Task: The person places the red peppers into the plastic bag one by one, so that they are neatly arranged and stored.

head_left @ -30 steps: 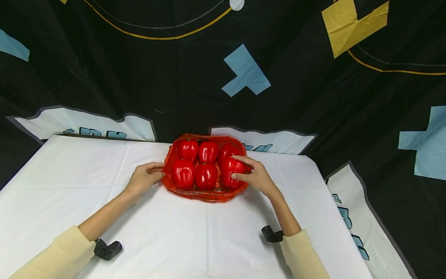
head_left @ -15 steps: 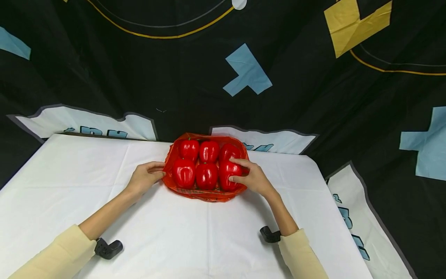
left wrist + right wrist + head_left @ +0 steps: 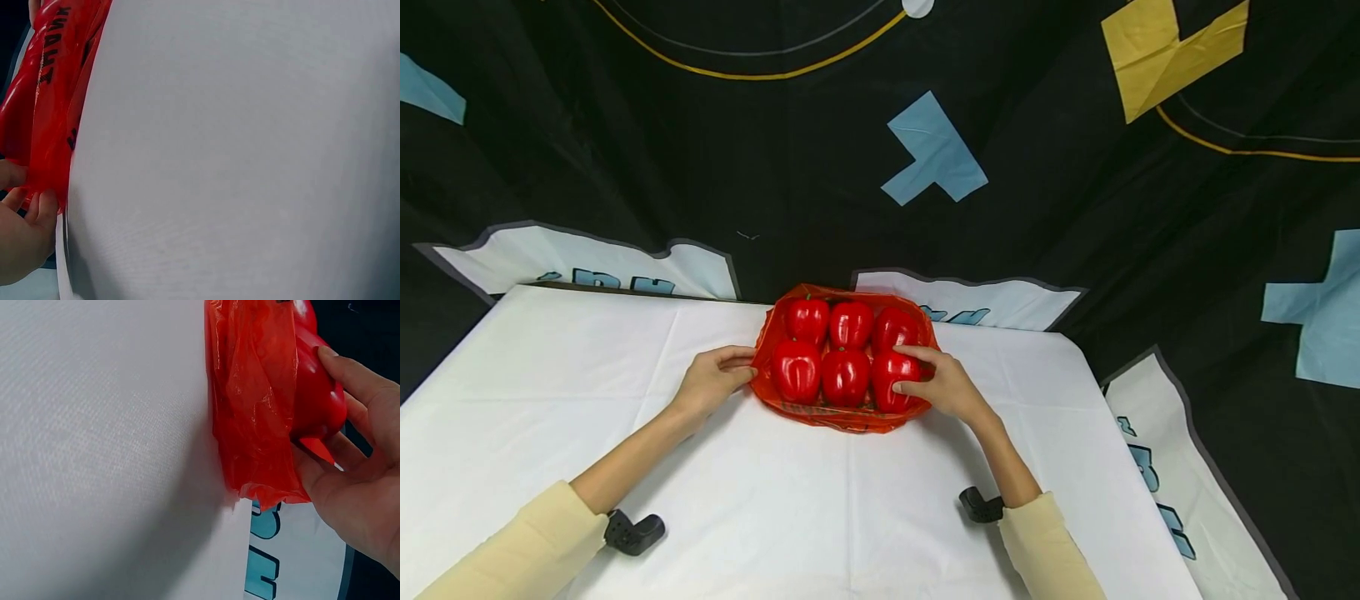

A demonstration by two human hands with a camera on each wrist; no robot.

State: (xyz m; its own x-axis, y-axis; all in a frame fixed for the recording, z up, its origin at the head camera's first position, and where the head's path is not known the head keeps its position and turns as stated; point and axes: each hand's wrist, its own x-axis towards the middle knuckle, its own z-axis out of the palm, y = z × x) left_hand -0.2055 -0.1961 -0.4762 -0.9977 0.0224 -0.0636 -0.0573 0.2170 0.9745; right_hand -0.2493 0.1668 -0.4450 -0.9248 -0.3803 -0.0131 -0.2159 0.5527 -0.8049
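A red plastic bag (image 3: 842, 421) lies spread and open-topped at the table's far edge, with several glossy red bell peppers in two rows inside. My right hand (image 3: 951, 387) holds the front right bell pepper (image 3: 891, 371), thumb on its near side and fingers on the far side. In the right wrist view this pepper (image 3: 319, 394) shows above the crumpled bag wall (image 3: 256, 425). My left hand (image 3: 709, 385) pinches the bag's left rim between thumb and fingers. The left wrist view shows those fingertips (image 3: 47, 206) on the bag, which bears dark lettering.
A white cloth covers the table (image 3: 760, 508). Behind it hangs a black backdrop (image 3: 760, 183) with blue and yellow shapes. Black wrist devices (image 3: 634, 533) sit at both beige sleeves (image 3: 523, 546).
My right hand has moved slightly left with the bell pepper, which now sits close beside the front middle one. My left hand stays on the bag's rim.
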